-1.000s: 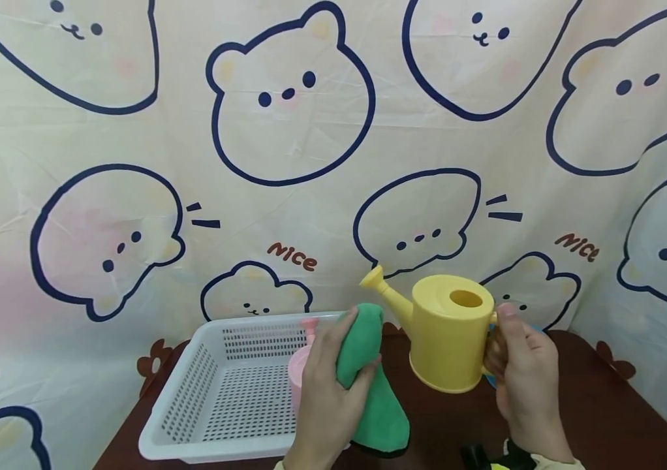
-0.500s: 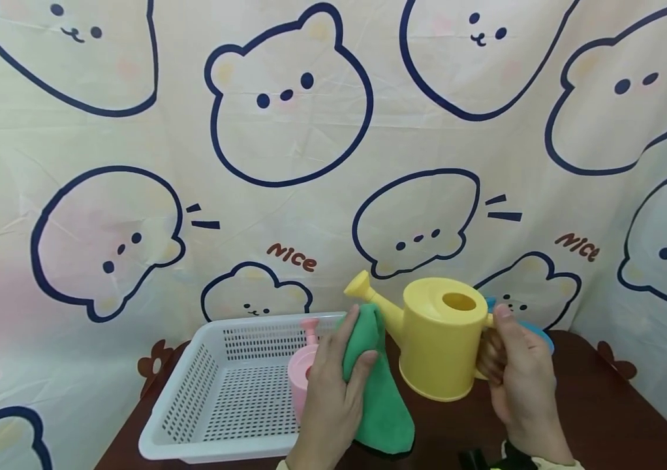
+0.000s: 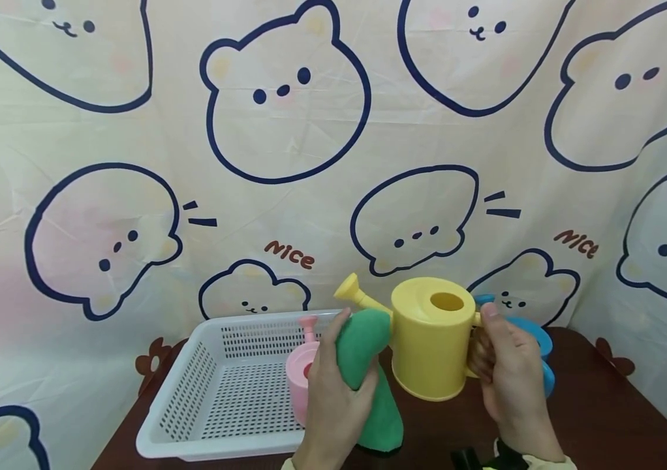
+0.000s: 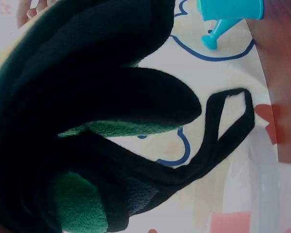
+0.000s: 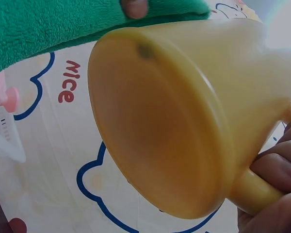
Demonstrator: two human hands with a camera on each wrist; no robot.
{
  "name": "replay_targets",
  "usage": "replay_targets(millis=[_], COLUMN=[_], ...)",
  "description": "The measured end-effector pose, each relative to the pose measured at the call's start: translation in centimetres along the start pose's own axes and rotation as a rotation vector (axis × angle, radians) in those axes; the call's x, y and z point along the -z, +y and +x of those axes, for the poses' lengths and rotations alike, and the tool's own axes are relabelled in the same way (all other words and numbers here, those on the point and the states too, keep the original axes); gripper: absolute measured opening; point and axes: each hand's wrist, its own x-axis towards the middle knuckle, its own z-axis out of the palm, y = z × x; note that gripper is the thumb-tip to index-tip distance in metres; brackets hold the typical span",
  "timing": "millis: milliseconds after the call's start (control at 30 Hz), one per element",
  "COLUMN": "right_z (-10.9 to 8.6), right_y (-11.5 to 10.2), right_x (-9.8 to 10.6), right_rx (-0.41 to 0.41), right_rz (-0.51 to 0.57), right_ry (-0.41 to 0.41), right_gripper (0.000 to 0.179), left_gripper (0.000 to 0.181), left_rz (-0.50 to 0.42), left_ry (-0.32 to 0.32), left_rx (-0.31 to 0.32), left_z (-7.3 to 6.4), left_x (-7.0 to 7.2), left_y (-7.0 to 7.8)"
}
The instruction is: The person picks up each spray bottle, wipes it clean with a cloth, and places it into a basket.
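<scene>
My left hand [image 3: 333,408] holds a folded green towel [image 3: 363,339], its thumb and fingers on either side of the cloth. Black trim and a black hanging loop [image 4: 212,121] show on the towel in the left wrist view. With curled fingers, my right hand [image 3: 515,385] grips the handle of a yellow watering can [image 3: 427,352], held upright with its spout pointing left. The top of the towel overlaps the base of the spout in the head view. From the right wrist, the can's round base [image 5: 155,131] shows, with the green cloth against its far side.
A white perforated basket [image 3: 222,447] stands on the left of the dark brown table [image 3: 592,418], with a pink watering can [image 3: 298,385] at its right end. Behind my right hand is a blue watering can [image 3: 547,377]. A bear-print curtain [image 3: 286,143] backs the table.
The yellow watering can has moved left and slightly down, bringing its spout behind the towel. The towel's top has shifted in my left hand. More of the blue watering can now shows.
</scene>
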Motion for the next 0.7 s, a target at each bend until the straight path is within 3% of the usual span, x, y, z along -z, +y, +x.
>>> replay_targets(millis=[200, 300, 533, 700], right_z=[-0.2, -0.3, -0.3, -0.4], right_y=[-0.1, -0.3, -0.4, -0.6], right_x=[-0.5, -0.8, -1.0, -1.3], right_rx=[-0.012, -0.024, -0.035, -0.036], right_rz=[-0.032, -0.056, -0.064, -0.060], right_ry=[0.019, 0.037, 0.067, 0.093], right_gripper=[0.056, 0.057, 0.057, 0.057], left_gripper=[0.075, 0.075, 0.076, 0.070], left_rz=[0.082, 0.099, 0.108, 0.098], left_ry=[-0.007, -0.014, -0.062, -0.062], left_rx=[-0.122, -0.150, -0.090, -0.050], left_z=[-0.4, -0.3, -0.3, -0.5], left_x=[-0.2, -0.2, -0.1, -0.3], left_y=[-0.1, -0.2, 0.1, 0.3])
